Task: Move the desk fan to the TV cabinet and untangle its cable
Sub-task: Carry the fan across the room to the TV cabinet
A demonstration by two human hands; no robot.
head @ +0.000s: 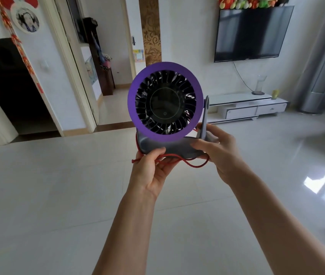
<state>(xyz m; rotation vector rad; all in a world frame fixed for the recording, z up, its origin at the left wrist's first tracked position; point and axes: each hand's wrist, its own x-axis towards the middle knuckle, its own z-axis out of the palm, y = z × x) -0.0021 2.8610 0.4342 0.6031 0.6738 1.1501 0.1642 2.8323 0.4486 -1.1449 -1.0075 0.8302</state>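
Red cable (pixel 192 166) loops loosely beneath the left hand (pixel 151 170) and right hand (pixel 218 153), both hands gripping the curved grey base of a round, purple-rimmed desk fan (pixel 164 102) held upright above glossy floor tiles (pixel 58 185); the white, glass-topped TV cabinet (pixel 245 101) stands well beyond.

One desk fan (pixel 163 101) and one red cable (pixel 193 165) are counted, held in two hands, the left hand (pixel 149 171) and the right hand (pixel 219 151). One television (pixel 253 32), one TV cabinet (pixel 237 100) with two drawers (pixel 237 113), one glass vase (pixel 260 84) and one yellow cup (pixel 275 94) are counted. One standing air conditioner (pixel 320 76) is seen; the plush toys (pixel 247 2) cannot be numbered.
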